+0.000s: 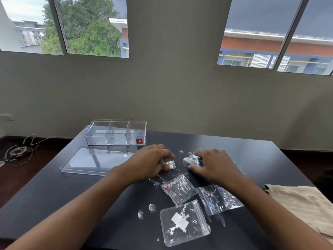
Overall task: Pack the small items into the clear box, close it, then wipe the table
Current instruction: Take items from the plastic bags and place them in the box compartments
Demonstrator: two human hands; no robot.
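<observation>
The clear box (115, 132), with three compartments and a red sticker, stands open at the table's far left. Its clear lid (86, 162) lies flat in front of it. My left hand (150, 162) is closed on a small shiny packet (170, 164) on the table. My right hand (214, 164) grips another small shiny packet (191, 159) just to the right. Three clear zip bags of glitter pieces lie nearer me: one with a red speck (178, 189), one holographic (219, 198), one with a white label (183, 222). Small clear beads (151, 207) are scattered around.
A beige cloth (302, 204) lies at the table's right edge. The dark table (54, 195) stands against a grey wall. Tangled cables (19, 150) lie on the floor at the left.
</observation>
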